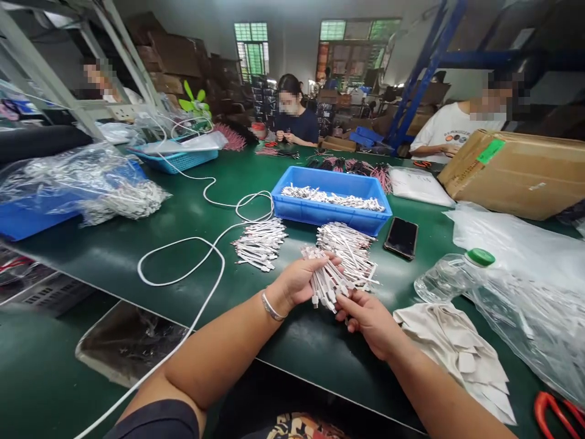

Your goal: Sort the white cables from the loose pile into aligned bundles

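My left hand [299, 279] is closed around a bunch of short white cables [328, 281], its thumb lying across them. At the lower end of the bunch, the fingers of my right hand [365, 317] pinch the white connector ends. Just behind my hands a pile of white cables [350, 244] lies on the green table [192, 210]. A smaller pile of white cables [261, 244] sits to its left. Beyond both piles stands a blue bin [331, 214] holding more white cables.
A phone [402, 238], a clear bottle [450, 277], a cloth [457, 353] and red-handled pliers [555, 414] lie to the right. A long white cord [219, 244] loops across the left. Behind are a cardboard box [516, 174], a blue basket [180, 160] and co-workers [297, 119].
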Demonstrator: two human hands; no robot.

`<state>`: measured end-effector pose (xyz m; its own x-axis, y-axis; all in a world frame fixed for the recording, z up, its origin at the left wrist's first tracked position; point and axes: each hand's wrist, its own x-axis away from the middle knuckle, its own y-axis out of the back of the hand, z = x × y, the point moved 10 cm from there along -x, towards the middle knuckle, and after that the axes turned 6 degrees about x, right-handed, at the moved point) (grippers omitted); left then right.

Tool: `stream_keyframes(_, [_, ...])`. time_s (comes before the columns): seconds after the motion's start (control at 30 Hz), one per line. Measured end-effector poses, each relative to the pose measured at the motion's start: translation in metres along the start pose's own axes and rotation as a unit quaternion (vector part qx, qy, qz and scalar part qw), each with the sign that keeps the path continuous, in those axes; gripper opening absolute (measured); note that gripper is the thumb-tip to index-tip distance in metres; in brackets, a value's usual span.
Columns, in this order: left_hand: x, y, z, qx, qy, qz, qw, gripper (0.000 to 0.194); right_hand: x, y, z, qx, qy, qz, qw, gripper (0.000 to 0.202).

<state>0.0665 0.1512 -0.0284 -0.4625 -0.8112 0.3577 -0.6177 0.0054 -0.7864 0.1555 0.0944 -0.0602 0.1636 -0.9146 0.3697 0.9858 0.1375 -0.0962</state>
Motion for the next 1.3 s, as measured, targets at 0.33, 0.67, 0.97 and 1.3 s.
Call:
stream_keyframes(0.33, [-0.003, 0.002, 0.004, 0.005, 0.01, 0.008, 1.0, 0.015, 0.0, 0.022, 0.005, -0.049, 0.04, -0.087, 0.994, 0.033])
stream_keyframes(0.67, [-0.007, -0.003, 0.005, -0.028, 0.005, 0.028, 0.999, 0.019, -0.003, 0.008, 0.003, -0.075, 0.023, -0.032, 0.996, 0.033])
stream_keyframes(0.97, [-0.006, -0.004, 0.008, -0.039, 0.02, 0.015, 0.999, 0.021, -0.007, 0.009, 0.006, -0.061, 0.036, -0.04, 0.997, 0.032])
stream_keyframes(1.3, [-0.008, -0.001, -0.001, -0.051, -0.002, 0.002, 0.999, 0.019, -0.007, 0.02, 0.013, -0.04, 0.07, -0.065, 0.995, 0.029])
